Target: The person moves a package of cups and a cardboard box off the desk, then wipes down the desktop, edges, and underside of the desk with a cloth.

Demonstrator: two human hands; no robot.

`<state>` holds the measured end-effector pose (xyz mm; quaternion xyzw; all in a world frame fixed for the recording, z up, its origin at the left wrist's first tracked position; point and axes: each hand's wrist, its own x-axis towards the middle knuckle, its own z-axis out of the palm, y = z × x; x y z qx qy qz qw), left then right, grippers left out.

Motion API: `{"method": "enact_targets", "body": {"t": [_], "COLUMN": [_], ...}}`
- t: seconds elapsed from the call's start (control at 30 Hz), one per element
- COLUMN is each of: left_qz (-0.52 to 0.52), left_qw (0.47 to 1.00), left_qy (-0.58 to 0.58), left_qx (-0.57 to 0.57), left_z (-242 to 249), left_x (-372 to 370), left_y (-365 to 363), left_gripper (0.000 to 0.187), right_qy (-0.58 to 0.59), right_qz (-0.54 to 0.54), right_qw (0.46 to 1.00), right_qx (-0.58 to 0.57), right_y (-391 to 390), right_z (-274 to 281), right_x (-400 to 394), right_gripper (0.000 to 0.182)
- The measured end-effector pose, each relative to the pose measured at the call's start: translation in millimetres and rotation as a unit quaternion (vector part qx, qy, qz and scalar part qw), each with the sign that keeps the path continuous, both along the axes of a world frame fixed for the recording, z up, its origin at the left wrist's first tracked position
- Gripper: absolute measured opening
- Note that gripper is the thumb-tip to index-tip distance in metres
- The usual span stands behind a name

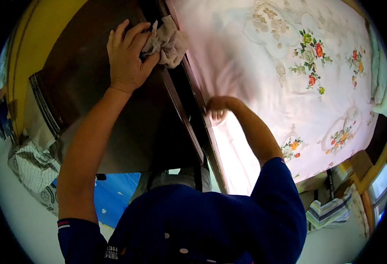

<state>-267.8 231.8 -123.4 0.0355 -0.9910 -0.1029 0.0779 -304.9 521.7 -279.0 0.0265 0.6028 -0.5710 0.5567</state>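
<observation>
My left hand (131, 59) is up on a dark brown wooden panel (127, 127). Between its thumb and fingers is a crumpled greyish-beige cleaning rag (169, 43), bunched at the panel's right edge. Lower and to the right, my right hand (218, 108) is at the dark wooden rail (206, 125) beside the bed. Its fingers are curled in and somewhat blurred, and I cannot make out what they close on. A dark narrow gap runs between the panel and the rail.
A pale pink bedsheet with flower prints (310, 57) covers the bed on the right. Blue fabric (114, 193) lies below the panel at lower left, with a checked cloth (37, 160) farther left. Striped fabric (332, 213) is at lower right.
</observation>
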Motion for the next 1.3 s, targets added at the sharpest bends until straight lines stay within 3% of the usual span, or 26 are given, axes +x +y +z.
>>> {"method": "enact_targets", "body": {"t": [0.2, 0.33, 0.4, 0.43, 0.47, 0.5, 0.53, 0.57, 0.63, 0.67, 0.77, 0.8, 0.87, 0.9, 0.97, 1.03, 1.07, 1.13, 1.17, 1.23, 1.3], "left_qz": [0.008, 0.018, 0.016, 0.015, 0.014, 0.013, 0.013, 0.012, 0.014, 0.011, 0.045, 0.039, 0.057, 0.067, 0.06, 0.071, 0.073, 0.069, 0.067, 0.063, 0.057], "left_qw": [1.0, 0.999, 0.999, 0.999, 0.999, 0.999, 0.999, 0.999, 0.999, 0.999, 0.997, 0.997, 0.995, 0.992, 0.993, 0.993, 0.993, 0.993, 0.993, 0.995, 0.995], "left_qy": [-0.018, -0.043, -0.039, -0.031, -0.023, -0.028, -0.036, -0.031, -0.036, -0.049, -0.046, -0.046, -0.023, 0.004, 0.0, 0.023, 0.017, 0.018, 0.012, 0.013, 0.019], "left_qx": [0.008, 0.022, 0.032, 0.041, 0.035, 0.034, 0.033, 0.026, 0.025, 0.02, 0.047, 0.048, 0.076, 0.107, 0.098, 0.091, 0.093, 0.092, 0.097, 0.081, 0.074], "left_z": [4.5, 12.3, 13.6, 14.2, 14.9, 15.2, 15.4, 14.2, 12.7, 17.6, 14.8, 14.8, 13.2, 12.7, 13.2, 10.1, 8.5, 5.7, 4.4, 2.2, 1.9], "left_x": [0.2, -1.8, 0.2, -1.2, -3.5, -3.1, -1.6, -1.5, 0.4, -0.7, -2.5, -1.6, -1.1, -0.8, -1.9, -0.5, 0.3, -0.5, 0.1, -0.3, -0.9], "left_y": [0.8, 2.4, 3.0, 2.7, 2.0, 2.6, 3.5, 3.5, 3.1, 4.1, 3.4, 1.4, -0.1, 0.1, -1.2, 0.9, 1.2, -1.2, -2.1, -2.2, -2.2], "left_gripper": [0.045, 0.043, 0.042, 0.041, 0.041, 0.041, 0.041, 0.041, 0.042, 0.052, 0.062, 0.075, 0.078, 0.081, 0.082, 0.076, 0.076, 0.069, 0.069, 0.062, 0.061], "right_qy": [0.009, -0.087, -0.066, 0.003, 0.116, 0.266, 0.287, 0.229, 0.13, 0.063, 0.078, 0.075, 0.203, 0.165, 0.301, 0.462, 0.458, 0.526, 0.522, 0.683, 0.655], "right_qz": [0.243, 0.5, 0.594, 0.566, 0.316, 0.211, 0.085, -0.031, -0.097, -0.133, -0.144, -0.138, -0.135, -0.169, -0.219, -0.119, -0.117, 0.018, 0.018, 0.116, 0.183], "right_qw": [0.965, 0.853, 0.793, 0.811, 0.924, 0.928, 0.953, 0.972, 0.969, 0.956, 0.968, 0.968, 0.959, 0.956, 0.914, 0.865, 0.869, 0.84, 0.843, 0.712, 0.721], "right_qx": [0.101, 0.119, 0.12, 0.15, 0.182, 0.154, 0.057, -0.039, -0.184, -0.253, -0.191, -0.195, -0.143, -0.172, -0.16, -0.152, -0.15, -0.134, -0.129, -0.116, -0.132], "right_y": [126.8, 202.4, 195.2, 177.2, 138.5, 96.9, 48.9, 5.9, -74.2, -109.9, -167.6, -176.6, -184.0, -188.8, -215.5, -243.0, -251.2, -257.0, -252.0, -233.8, -191.1], "right_z": [22.3, 66.3, 60.2, 57.5, 78.6, 78.1, 86.4, 94.7, 110.2, 123.4, 128.2, 122.6, 113.2, 111.9, 90.5, 75.4, 63.6, 46.2, 31.0, 8.1, 39.6], "right_x": [135.4, 198.0, 184.3, 163.1, 124.5, 88.3, 47.3, 19.4, -16.8, -26.9, -38.1, -45.6, -59.8, -73.8, -99.9, -126.4, -135.0, -143.6, -129.8, -93.5, -65.1], "right_gripper": [0.047, 0.048, 0.048, 0.048, 0.05, 0.053, 0.06, 0.067, 0.067, 0.065, 0.052, 0.052, 0.037, 0.032, 0.036, 0.046, 0.046, 0.055, 0.055, 0.056, 0.059]}}
